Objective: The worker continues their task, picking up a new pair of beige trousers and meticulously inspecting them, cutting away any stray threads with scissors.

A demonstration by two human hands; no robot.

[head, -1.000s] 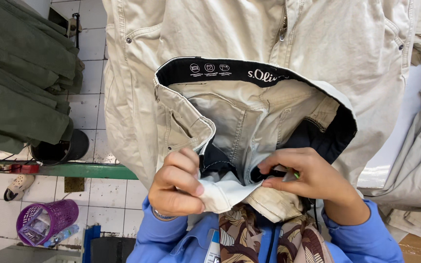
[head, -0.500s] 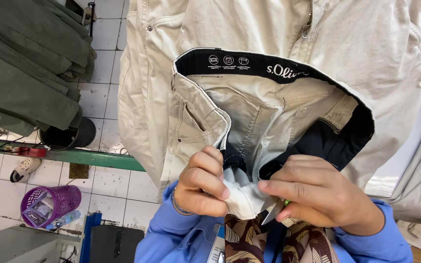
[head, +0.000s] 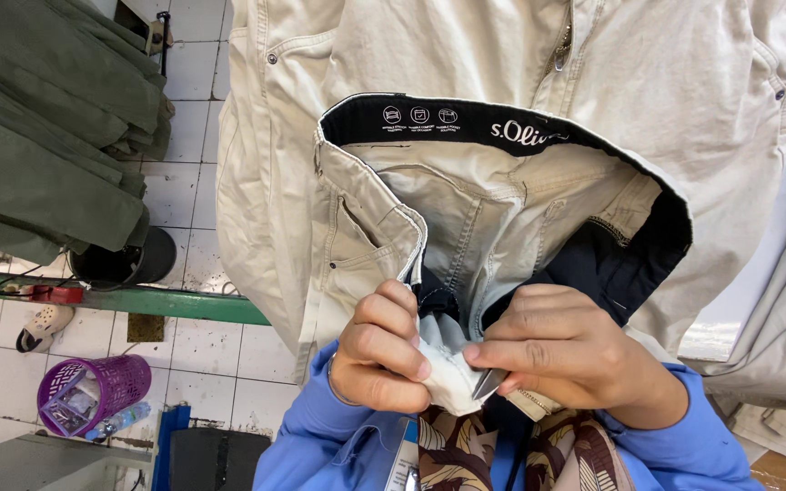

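Fingers (head: 393, 350) closer — pinching pocket lining (head: 452, 382)

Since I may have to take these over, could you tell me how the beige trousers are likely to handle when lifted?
The beige trousers will probably be floppy: the cloth drapes and creases, and the waistband gapes. The white pocket lining, pinched between the left hand and right hand, looks thin and limp. Likely light and not slippery, being matte cotton-like cloth.

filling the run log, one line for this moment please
left hand: pinching trousers pocket lining | right hand: small metal tool at lining
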